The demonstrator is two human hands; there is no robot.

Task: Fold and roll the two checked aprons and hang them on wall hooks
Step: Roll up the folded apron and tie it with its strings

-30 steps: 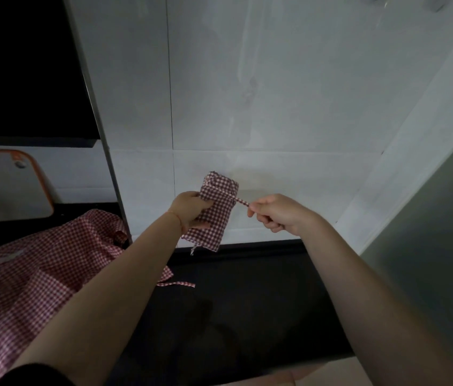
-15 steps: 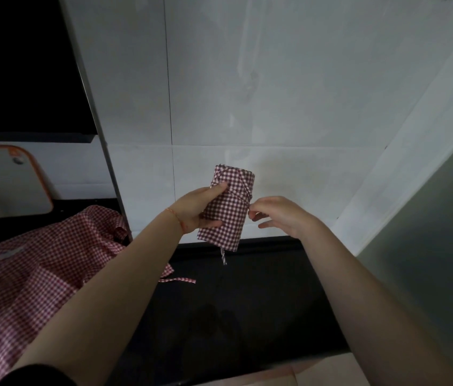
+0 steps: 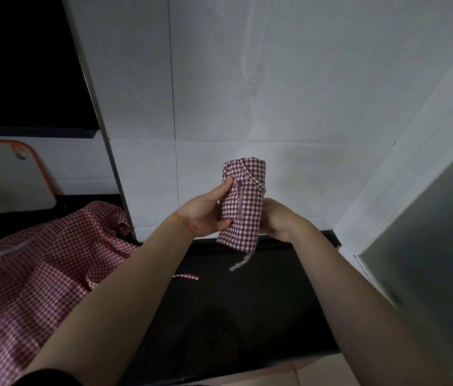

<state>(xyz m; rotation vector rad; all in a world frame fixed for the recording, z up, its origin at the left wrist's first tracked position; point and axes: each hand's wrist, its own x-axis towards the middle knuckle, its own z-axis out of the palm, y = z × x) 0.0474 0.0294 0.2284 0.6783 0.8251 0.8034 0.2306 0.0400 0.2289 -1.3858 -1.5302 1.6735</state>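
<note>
At the far left a white cutting board with an orange rim (image 3: 11, 176) leans against the white tiled wall (image 3: 275, 79), on the back of the dark countertop (image 3: 233, 316). Below it, a loose red-and-white checked cloth apron (image 3: 30, 274) lies spread and rumpled over the left part of the countertop, one of its narrow checked ties (image 3: 185, 276) trailing out onto the bare dark surface.

Further right, the left hand (image 3: 205, 215) reaches forward, a thin orange thread at its wrist, and grips the rolled red-and-white checked apron bundle (image 3: 243, 204) from the left side, thumb and fingers curled against the cloth. The bundle stands nearly upright, held in the air in front of the wall, above the back edge of the countertop. A short pale strap end (image 3: 240, 261) dangles from its lower end.

The right hand (image 3: 278, 218) clasps the bundle's right side, its fingers wrapped behind the roll and hidden. To the far right a grey frosted panel (image 3: 428, 246) slants down.
</note>
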